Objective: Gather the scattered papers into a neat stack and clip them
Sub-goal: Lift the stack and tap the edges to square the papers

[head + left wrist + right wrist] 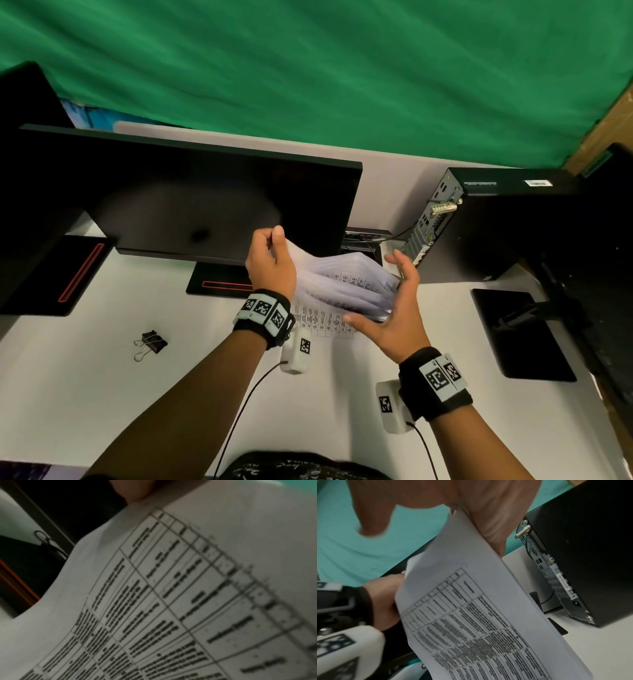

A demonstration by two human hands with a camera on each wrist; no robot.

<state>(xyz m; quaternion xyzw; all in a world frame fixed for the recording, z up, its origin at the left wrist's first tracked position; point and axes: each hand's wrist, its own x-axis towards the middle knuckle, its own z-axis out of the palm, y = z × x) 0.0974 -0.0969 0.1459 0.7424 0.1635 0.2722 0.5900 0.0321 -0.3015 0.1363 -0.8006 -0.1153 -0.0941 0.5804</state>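
A bundle of printed papers (342, 284) is lifted off the white desk (171, 394) in front of the monitor. My left hand (275, 240) pinches its far left corner, fingers curled. My right hand (399, 305) stands open, its palm and straight fingers against the bundle's right edge and the thumb spread below. One printed sheet (322, 323) lies flat on the desk under the bundle. A black binder clip (152, 342) lies on the desk to the left, apart from both hands. The papers (188, 588) fill the left wrist view. In the right wrist view the papers (479, 615) lean on my palm (488, 513).
A dark monitor (205, 198) on a black base (219, 282) stands just behind the hands. A black computer tower (496, 226) stands at the right, with a flat black stand base (520, 335) in front of it. Another screen's base (68, 274) is at the left.
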